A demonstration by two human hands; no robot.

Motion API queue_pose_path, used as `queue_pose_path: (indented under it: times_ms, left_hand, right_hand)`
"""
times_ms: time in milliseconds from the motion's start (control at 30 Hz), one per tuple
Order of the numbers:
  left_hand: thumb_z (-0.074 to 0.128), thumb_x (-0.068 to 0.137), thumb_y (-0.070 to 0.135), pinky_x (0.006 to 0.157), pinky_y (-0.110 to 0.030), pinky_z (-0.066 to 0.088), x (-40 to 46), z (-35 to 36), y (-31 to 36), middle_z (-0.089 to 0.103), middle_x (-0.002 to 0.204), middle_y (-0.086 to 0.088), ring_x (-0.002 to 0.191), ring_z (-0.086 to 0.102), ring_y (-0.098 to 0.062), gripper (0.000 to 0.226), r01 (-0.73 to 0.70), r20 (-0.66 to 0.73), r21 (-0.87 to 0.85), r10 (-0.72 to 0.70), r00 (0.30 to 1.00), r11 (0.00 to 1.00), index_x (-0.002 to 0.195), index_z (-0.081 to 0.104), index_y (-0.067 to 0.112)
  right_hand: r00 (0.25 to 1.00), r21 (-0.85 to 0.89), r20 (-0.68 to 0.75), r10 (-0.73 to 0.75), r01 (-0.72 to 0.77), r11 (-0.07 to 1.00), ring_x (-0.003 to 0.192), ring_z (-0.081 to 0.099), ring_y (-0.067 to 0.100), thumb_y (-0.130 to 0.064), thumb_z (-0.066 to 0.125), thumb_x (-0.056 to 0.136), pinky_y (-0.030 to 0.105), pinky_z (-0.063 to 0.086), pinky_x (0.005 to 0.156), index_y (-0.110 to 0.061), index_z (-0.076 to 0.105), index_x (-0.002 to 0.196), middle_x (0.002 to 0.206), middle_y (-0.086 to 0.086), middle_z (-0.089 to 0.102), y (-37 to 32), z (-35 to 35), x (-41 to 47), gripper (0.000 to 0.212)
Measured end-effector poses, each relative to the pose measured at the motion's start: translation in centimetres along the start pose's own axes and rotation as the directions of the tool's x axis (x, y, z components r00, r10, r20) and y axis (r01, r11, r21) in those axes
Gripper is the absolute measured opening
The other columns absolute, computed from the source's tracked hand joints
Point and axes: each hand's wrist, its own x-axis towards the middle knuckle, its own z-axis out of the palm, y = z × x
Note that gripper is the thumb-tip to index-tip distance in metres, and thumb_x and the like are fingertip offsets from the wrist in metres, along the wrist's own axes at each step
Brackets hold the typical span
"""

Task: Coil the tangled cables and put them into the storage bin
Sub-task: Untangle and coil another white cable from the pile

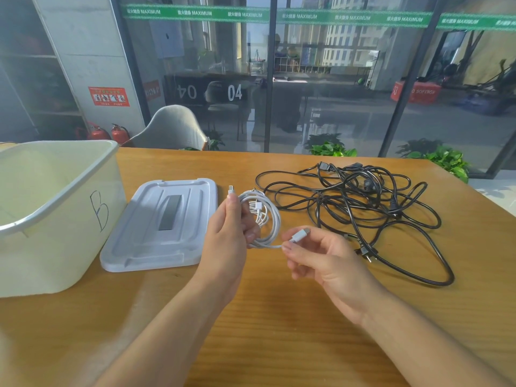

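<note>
Left hand (227,233) is gripping the white cable (269,216), fingers curled round one side of the coil; the loops are hanging out to the right of the grip, above the table (279,317) mid-area. Right hand (321,255) is pinching the cable's free end just behind the connector (300,235). Black cables (363,208) are lying tangled toward the table's far right corner, probably several cords, can't count them. Storage bin (55,219) is sitting open at the left edge, lid (164,224) lying flat beside it.

Storage bin (55,208) cut off at left edge; bin floor hidden.
</note>
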Motion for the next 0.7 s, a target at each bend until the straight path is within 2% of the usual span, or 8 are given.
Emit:
queue_pose_path:
  times_ms: [133,200,300,400,467,567,700]
  left_hand:
    - [0.037,0.111,0.047,0.059,-0.027,0.023,-0.3,0.2,0.0,0.021,0.073,-0.001,0.063,0.023,-0.017,0.041,-0.010,0.102,-0.027,0.012,0.995,1.000,0.091,0.047,0.014]
    - [0.040,0.109,0.049,0.057,-0.023,0.022,-0.6,0.3,0.1,0.022,0.071,0.002,0.063,0.020,-0.017,0.042,0.002,0.174,-0.037,0.005,0.985,0.999,0.088,0.048,0.014]
    - [0.038,0.111,0.043,0.052,-0.016,0.029,-0.6,0.3,0.2,0.024,0.069,0.005,0.059,0.022,-0.013,0.042,0.026,0.231,-0.033,-0.018,0.973,0.999,0.078,0.050,0.019]
    - [0.034,0.112,0.040,0.050,-0.016,0.031,-1.0,0.7,-0.1,0.025,0.067,0.005,0.058,0.022,-0.013,0.041,0.014,0.257,0.039,-0.023,0.966,0.999,0.081,0.047,0.017]
    - [0.034,0.112,0.040,0.051,-0.017,0.031,-1.3,1.1,-0.3,0.023,0.068,0.001,0.060,0.021,-0.016,0.041,-0.006,0.247,0.090,-0.017,0.969,0.996,0.084,0.045,0.014]
    - [0.034,0.112,0.040,0.051,-0.019,0.028,-1.2,1.0,-0.3,0.019,0.074,-0.007,0.065,0.018,-0.020,0.039,-0.030,0.216,0.100,0.008,0.976,0.995,0.088,0.045,0.012]
    - [0.034,0.113,0.039,0.052,-0.024,0.022,-0.7,0.6,-0.3,0.019,0.074,-0.006,0.063,0.019,-0.017,0.038,-0.040,0.187,0.103,0.020,0.982,0.994,0.087,0.043,0.014]
  right_hand:
    - [0.986,-0.062,-0.143,0.082,-0.092,0.994,0.070,0.064,0.011,-0.012,0.080,0.088,0.028,0.058,0.067,-0.013,0.081,0.099,0.079,-0.001,0.069,0.3,-0.3,0.3,0.011]
    - [0.978,-0.088,-0.173,0.116,-0.132,0.987,0.072,0.066,0.009,-0.013,0.080,0.089,0.030,0.061,0.071,-0.013,0.082,0.101,0.081,-0.002,0.072,0.7,-0.2,0.4,0.012]
    - [0.979,-0.054,-0.173,0.104,-0.115,0.992,0.077,0.071,0.012,-0.009,0.080,0.088,0.030,0.062,0.074,-0.013,0.079,0.107,0.089,0.003,0.076,1.0,0.1,0.3,0.020]
    - [0.976,0.007,-0.204,0.072,-0.072,0.997,0.091,0.076,0.023,-0.004,0.080,0.086,0.035,0.063,0.083,-0.011,0.070,0.116,0.101,0.012,0.080,0.9,0.0,0.5,0.032]
    - [0.980,0.035,-0.185,0.068,-0.063,0.997,0.095,0.076,0.025,0.000,0.077,0.087,0.036,0.063,0.084,-0.007,0.070,0.116,0.101,0.012,0.079,0.7,-0.3,0.6,0.030]
    - [0.986,0.159,-0.130,0.109,-0.088,0.983,0.099,0.075,0.026,0.003,0.071,0.090,0.030,0.061,0.079,0.000,0.070,0.116,0.107,0.014,0.077,0.5,-0.6,0.6,0.026]
    - [0.982,0.398,-0.043,0.183,-0.151,0.905,0.105,0.072,0.029,0.010,0.064,0.091,0.033,0.062,0.084,0.001,0.061,0.128,0.117,0.020,0.070,0.5,-0.6,0.8,0.038]
